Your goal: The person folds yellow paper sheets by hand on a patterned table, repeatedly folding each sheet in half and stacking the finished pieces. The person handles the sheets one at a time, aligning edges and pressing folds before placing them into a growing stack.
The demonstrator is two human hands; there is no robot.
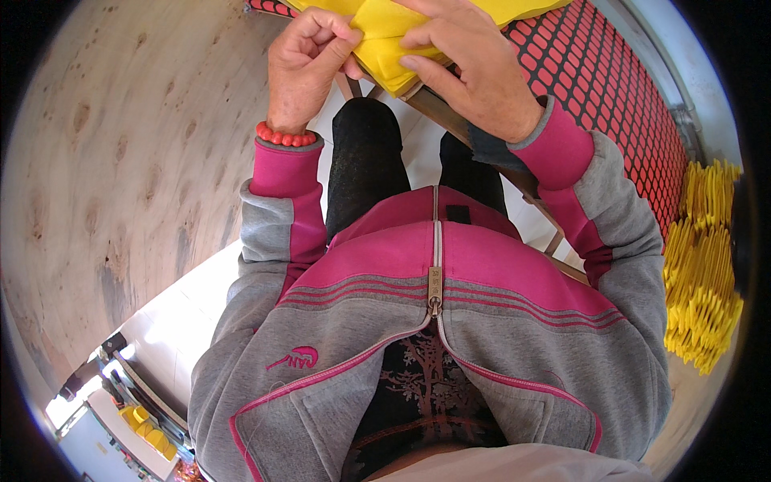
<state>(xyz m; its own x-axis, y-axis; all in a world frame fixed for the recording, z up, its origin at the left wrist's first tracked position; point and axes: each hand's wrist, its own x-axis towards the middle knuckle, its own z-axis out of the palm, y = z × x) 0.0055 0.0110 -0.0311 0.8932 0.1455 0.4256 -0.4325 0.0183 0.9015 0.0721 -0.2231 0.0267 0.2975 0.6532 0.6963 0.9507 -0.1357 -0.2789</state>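
At the top of the view, over my knees, lies a piece of yellow cloth (384,55) with a fold line across it. My left hand (309,60), with a red bead bracelet at its wrist, pinches the left edge of that cloth between thumb and fingers. From the right, my right hand (474,68) rests on the same piece, its thumb and forefinger stretched out and slightly apart. The upper fingers of my right hand are cut off by the picture's edge. More yellow cloth (522,10) spreads behind my hands.
A table covered in a red and black patterned mat (586,72) runs along the right. Stacked yellow pieces (703,273) stand at the far right. On the left is a large wooden board surface (136,145). Yellow items (148,430) lie on a surface at lower left.
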